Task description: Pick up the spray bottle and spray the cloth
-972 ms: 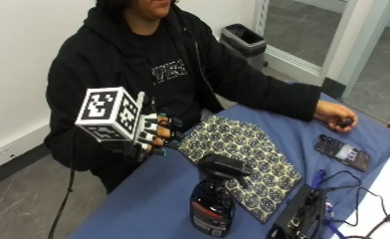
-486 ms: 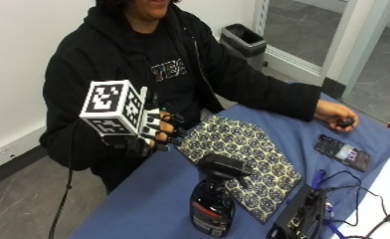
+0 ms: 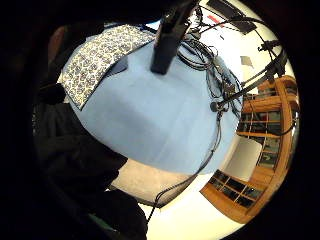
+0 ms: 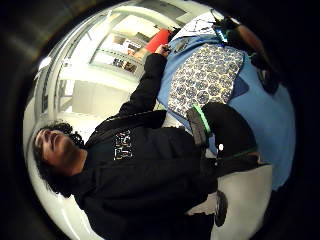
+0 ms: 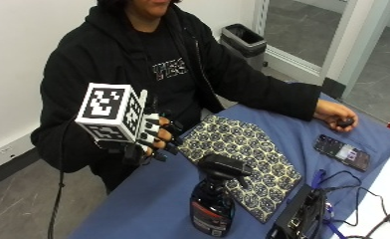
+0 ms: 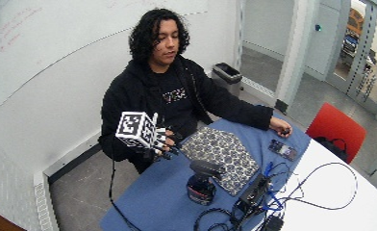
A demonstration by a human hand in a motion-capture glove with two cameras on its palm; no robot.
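The gloved right hand (image 5: pixel 156 139) hovers at the table's (image 5: pixel 148 199) near-left edge, fingers loosely curled and holding nothing, well apart from the bottle (image 5: pixel 213 199). The bottle stands upright on the blue table, its base touching the near corner of the cloth (image 5: pixel 244 162). It looks like rigid plastic, dark liquid inside, likely of moderate weight and perhaps slick; the narrow neck under the black trigger head seems the best hold, with a finger free for the trigger. The cloth lies flat, soft and light. Count: one bottle, one cloth, one phone (image 5: pixel 341 151) far right.
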